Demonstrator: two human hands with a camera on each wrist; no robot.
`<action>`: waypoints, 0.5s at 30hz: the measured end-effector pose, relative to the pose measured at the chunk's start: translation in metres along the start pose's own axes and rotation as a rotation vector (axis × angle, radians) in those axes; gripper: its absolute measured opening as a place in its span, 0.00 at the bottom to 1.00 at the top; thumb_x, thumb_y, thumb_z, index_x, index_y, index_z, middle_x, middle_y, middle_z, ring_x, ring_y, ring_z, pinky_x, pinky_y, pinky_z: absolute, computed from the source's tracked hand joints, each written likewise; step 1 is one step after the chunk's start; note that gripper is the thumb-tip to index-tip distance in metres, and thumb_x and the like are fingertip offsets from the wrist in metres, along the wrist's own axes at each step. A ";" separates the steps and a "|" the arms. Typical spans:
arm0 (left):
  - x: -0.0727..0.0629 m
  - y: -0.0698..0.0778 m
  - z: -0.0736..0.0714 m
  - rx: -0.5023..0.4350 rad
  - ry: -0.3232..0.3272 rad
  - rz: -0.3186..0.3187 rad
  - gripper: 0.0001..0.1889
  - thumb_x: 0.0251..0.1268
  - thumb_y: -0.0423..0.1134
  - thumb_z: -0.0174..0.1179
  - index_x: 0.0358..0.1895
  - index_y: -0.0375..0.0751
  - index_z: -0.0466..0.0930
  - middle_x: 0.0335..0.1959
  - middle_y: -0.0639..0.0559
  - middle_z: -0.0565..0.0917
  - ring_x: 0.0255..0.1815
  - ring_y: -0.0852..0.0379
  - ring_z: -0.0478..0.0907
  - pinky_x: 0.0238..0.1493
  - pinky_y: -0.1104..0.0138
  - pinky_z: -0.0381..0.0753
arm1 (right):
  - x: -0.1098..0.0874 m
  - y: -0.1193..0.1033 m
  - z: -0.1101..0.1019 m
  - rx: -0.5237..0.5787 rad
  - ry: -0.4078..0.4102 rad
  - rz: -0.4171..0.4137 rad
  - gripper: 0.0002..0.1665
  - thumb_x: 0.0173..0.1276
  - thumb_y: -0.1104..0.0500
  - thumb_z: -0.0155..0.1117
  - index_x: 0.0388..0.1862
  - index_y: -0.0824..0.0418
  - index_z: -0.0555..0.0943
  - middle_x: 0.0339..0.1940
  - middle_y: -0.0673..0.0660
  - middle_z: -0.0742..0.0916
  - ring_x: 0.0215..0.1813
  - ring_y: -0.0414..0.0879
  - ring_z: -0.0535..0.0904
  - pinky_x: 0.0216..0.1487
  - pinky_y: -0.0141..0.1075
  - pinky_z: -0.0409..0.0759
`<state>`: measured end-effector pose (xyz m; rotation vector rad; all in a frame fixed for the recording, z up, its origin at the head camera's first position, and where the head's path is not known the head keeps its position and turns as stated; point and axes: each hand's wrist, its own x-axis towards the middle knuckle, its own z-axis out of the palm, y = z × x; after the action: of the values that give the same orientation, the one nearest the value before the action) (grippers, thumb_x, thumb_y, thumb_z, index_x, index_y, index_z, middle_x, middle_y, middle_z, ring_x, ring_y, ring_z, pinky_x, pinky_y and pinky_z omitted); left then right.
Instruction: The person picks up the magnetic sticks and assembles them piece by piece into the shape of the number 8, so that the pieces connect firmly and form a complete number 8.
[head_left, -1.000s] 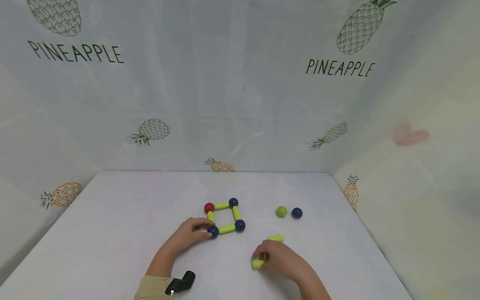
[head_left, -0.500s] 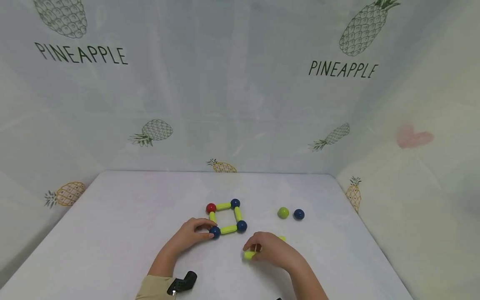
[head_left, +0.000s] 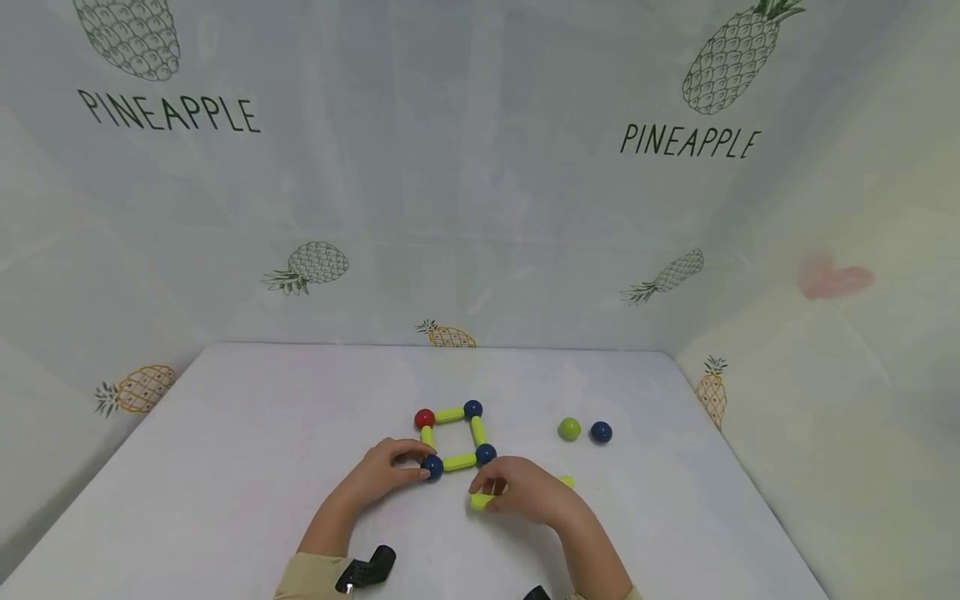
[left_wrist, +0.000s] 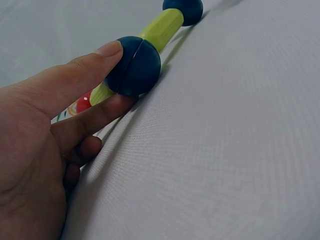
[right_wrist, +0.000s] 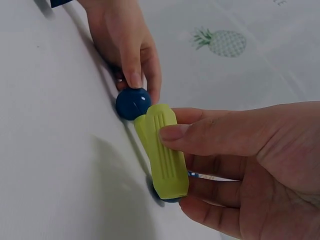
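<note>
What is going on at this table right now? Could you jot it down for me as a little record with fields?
Left hand: pinches the near-left blue ball of the square
Right hand: holds a yellow-green stick, not joined to the square
Square: four sticks; three blue corners, one red ball far left
Loose balls: green ball, dark blue ball
Other loose stick: partly hidden behind right hand
Surface: white table

The blue ball [left_wrist: 137, 70] at the left hand [head_left: 381, 468] looks smooth, glossy plastic; the right hand's [head_left: 527, 492] rod [right_wrist: 167, 155], ridged matt plastic; the table [left_wrist: 225, 130] beneath both, finely textured cloth.
</note>
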<state>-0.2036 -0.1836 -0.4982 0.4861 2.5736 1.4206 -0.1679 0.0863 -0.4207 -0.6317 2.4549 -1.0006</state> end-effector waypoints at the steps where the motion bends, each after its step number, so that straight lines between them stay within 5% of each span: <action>1: 0.000 0.000 0.000 0.002 0.001 -0.003 0.15 0.60 0.46 0.69 0.51 0.54 0.84 0.42 0.61 0.82 0.52 0.52 0.73 0.57 0.46 0.68 | 0.001 -0.001 0.001 0.004 0.002 0.005 0.14 0.58 0.69 0.71 0.39 0.52 0.86 0.32 0.44 0.81 0.36 0.41 0.76 0.39 0.35 0.76; 15: 0.000 0.000 0.001 0.018 0.012 -0.009 0.15 0.60 0.47 0.69 0.50 0.55 0.84 0.42 0.62 0.82 0.52 0.53 0.73 0.56 0.49 0.69 | 0.017 -0.004 0.010 0.105 0.035 0.028 0.12 0.59 0.68 0.70 0.39 0.54 0.83 0.33 0.47 0.81 0.37 0.45 0.77 0.37 0.38 0.78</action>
<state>-0.2028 -0.1827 -0.4988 0.4695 2.5968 1.4032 -0.1758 0.0688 -0.4278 -0.5480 2.4159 -1.1292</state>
